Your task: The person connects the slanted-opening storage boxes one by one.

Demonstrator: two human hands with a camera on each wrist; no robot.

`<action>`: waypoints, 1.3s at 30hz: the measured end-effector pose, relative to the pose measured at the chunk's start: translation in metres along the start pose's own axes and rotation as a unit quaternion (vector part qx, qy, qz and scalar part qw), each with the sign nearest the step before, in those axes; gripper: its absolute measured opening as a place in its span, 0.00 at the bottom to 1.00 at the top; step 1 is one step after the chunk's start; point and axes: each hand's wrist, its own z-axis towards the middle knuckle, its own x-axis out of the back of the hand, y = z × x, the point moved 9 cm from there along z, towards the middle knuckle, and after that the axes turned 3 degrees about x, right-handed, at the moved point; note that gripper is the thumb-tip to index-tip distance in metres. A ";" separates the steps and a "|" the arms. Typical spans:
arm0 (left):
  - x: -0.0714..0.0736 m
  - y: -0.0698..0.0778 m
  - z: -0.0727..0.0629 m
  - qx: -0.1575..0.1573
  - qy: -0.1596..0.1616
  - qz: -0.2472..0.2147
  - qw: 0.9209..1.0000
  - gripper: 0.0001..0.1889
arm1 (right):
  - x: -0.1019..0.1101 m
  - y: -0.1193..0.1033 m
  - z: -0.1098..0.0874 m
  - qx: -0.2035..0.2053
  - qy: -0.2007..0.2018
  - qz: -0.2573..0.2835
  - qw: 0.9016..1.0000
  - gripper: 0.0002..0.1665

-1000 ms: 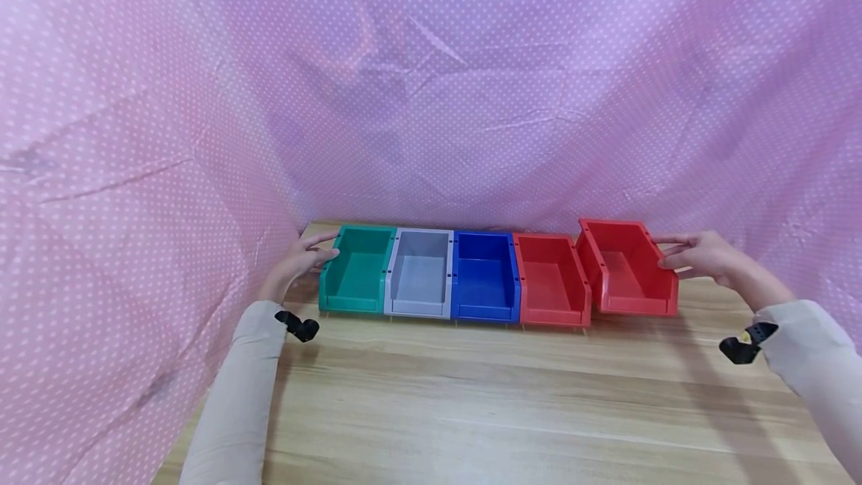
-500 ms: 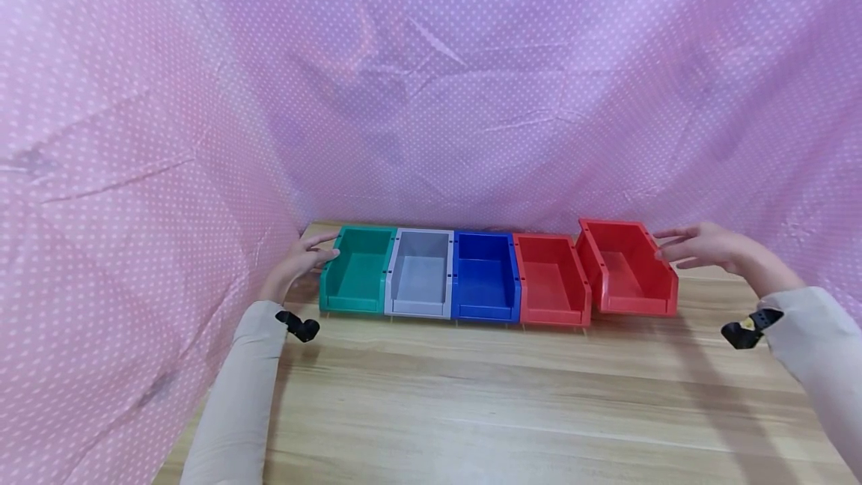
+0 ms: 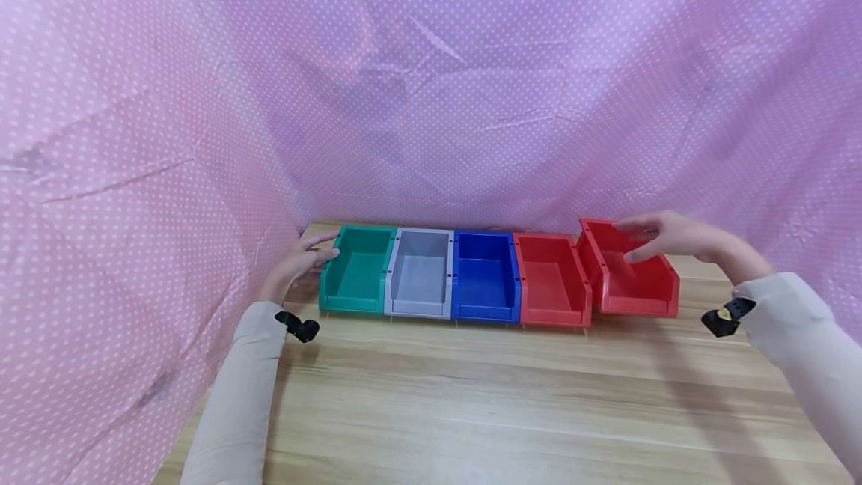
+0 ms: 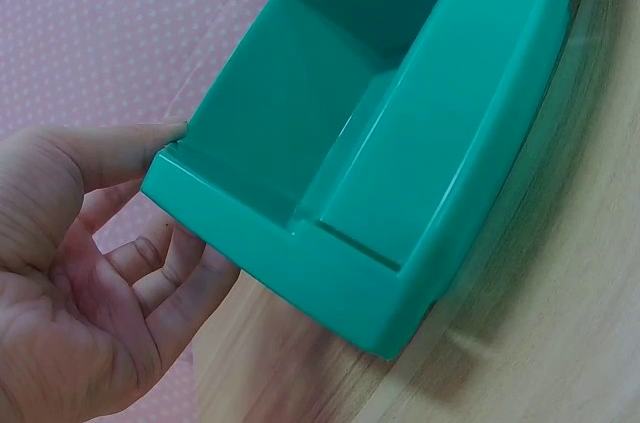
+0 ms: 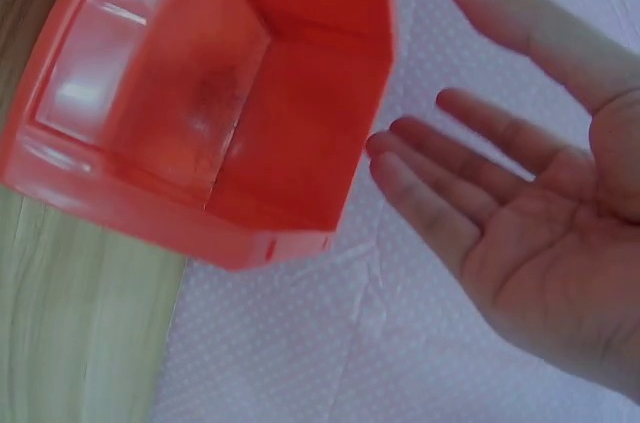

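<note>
My left hand (image 3: 291, 264) holds the outer side of a green storage bin (image 4: 290, 103), thumb at its rim and fingers outside the wall. A grey bin (image 3: 420, 287), a blue bin (image 3: 485, 287) and a red bin (image 3: 548, 287) stand side by side to the right of the green one. At the right end, a second red bin (image 3: 636, 298) is angled away from the row and reaches farther back. My right hand (image 3: 680, 236) overlaps this bin's right side in the head view. In the right wrist view its fingers are spread beside the bin, holding nothing.
The bins sit toward the back of a wooden table (image 3: 444, 395). Pink polka-dot cloth (image 3: 431, 111) hangs behind them and along the left side. Black wrist cameras (image 3: 298, 326) are strapped at both sleeves.
My right hand has let go of the right-hand red bin's side wall and moved left over it. The left hand and the bins stay in nearly the same place.
</note>
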 end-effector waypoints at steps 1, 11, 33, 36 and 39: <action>0.000 0.000 0.000 0.001 0.001 -0.001 1.000 0.35 | -0.003 -0.003 0.002 0.010 -0.004 -0.003 1.000 0.45; -0.001 -0.002 0.001 -0.007 -0.003 0.001 1.000 0.34 | -0.024 -0.018 0.020 0.070 -0.033 -0.041 0.996 0.51; 0.002 -0.001 0.002 -0.001 -0.004 0.005 1.000 0.34 | -0.031 -0.016 0.029 0.023 -0.042 -0.059 0.997 0.54; 0.001 0.000 0.002 -0.002 -0.009 0.002 1.000 0.34 | -0.031 -0.018 0.030 0.027 -0.040 -0.065 0.997 0.54; -0.001 0.000 0.001 0.000 -0.011 0.003 1.000 0.34 | -0.032 -0.020 0.029 0.033 -0.038 -0.068 0.996 0.53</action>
